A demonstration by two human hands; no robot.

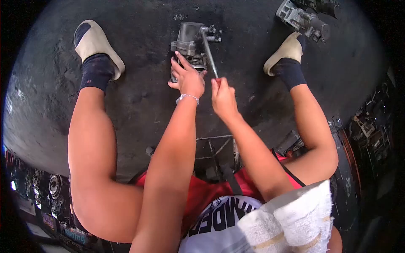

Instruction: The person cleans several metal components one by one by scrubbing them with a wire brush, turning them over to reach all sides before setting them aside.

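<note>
A grey metal engine part (190, 38) with a rounded housing and bolts or fittings on its right side rests on the dark floor between my feet. My left hand (187, 78) grips its near end, fingers spread over the top and left side, so that end is partly hidden. In my right hand (224, 100) is a wrench (210, 55) with a long silver shaft and a bit of red grip showing. Fingers wrap round that grip. The wrench's head meets the right side of the part near the fittings; its exact seat is too small to make out.
Another metal engine part (303, 20) lies at the upper right, beyond my right shoe (287, 52). My left shoe (98, 45) is planted on the left. A white towel (295, 221) hangs at the lower right. Mechanical parts (55, 186) crowd the lower left edge.
</note>
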